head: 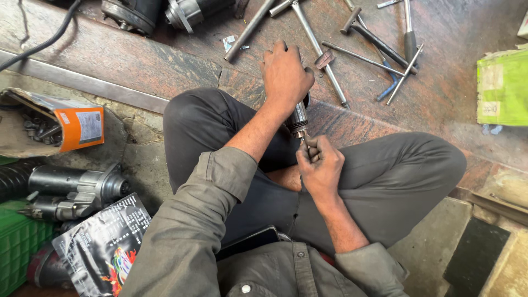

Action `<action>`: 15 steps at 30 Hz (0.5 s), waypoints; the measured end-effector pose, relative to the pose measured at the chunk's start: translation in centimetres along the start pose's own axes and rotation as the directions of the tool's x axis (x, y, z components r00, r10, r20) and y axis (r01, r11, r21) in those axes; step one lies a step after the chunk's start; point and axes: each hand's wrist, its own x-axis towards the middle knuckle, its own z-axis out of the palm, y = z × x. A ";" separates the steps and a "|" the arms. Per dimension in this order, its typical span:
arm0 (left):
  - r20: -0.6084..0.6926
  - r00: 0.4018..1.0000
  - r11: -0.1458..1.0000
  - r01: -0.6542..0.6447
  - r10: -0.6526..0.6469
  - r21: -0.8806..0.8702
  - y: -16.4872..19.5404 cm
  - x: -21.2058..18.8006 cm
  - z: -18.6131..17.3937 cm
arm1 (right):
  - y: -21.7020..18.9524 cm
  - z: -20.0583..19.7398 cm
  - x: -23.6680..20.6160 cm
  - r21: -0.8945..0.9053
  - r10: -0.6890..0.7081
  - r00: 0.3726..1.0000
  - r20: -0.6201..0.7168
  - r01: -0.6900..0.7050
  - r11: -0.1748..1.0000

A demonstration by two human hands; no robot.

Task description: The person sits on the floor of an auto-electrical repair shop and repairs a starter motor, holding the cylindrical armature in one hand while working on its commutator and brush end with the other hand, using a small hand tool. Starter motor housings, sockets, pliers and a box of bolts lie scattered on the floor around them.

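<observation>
A metal motor part [300, 118], a short cylinder with a toothed, shaft-like end, stood upright between the person's crossed legs, its lower end toward the lap and its upper end hidden under the left hand [285, 74]. It seemed to be held that way so that the top hand could pin it steady while the other worked at the exposed end. The left hand lay over the top of the part, fingers curled down round it in a closed grip, wrist bent and forearm reaching forward across the left knee. The right hand [320, 165] sat just below, fingers bunched tight at the toothed end; whether it pinched a small tool or the shaft itself could not be told. Its forearm came up from the lap, elbow tucked in.

Beyond the knees, on the stone floor [165, 60], long rods and wrenches [363, 41] lay loosely scattered near the left hand. To the left sat a starter motor [74, 190], an orange box of bolts [55, 126] and a black printed pouch [104, 247]; a green box [501, 88] lay far right.
</observation>
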 end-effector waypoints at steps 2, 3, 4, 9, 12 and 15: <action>-0.040 0.999 1.000 -0.022 0.021 -0.016 0.0 0.1 0.0 | 0.2 0.1 0.0 0.009 0.011 1.000 -0.012 -0.011 1.000; -0.017 1.000 1.000 -0.013 0.012 -0.028 0.0 0.1 0.0 | 0.3 0.0 0.1 0.016 0.024 1.000 -0.001 -0.024 1.000; 0.007 1.000 0.999 -0.003 0.003 -0.038 0.0 0.1 0.0 | 0.3 0.0 0.1 0.024 0.036 0.999 0.011 -0.037 0.999; 0.005 0.999 0.998 -0.032 0.032 -0.047 -0.3 0.0 0.2 | 0.3 -1.0 -0.4 0.231 0.162 0.987 0.026 -0.163 0.959; -0.040 0.998 0.998 -0.050 0.049 -0.031 -0.4 -0.2 0.5 | 0.2 -1.7 -0.8 0.273 0.211 0.976 0.054 -0.218 0.937; -0.022 0.999 0.999 -0.040 0.039 -0.030 -0.5 -0.2 0.8 | 0.2 -2.0 -0.9 0.276 0.218 0.971 0.096 -0.236 0.932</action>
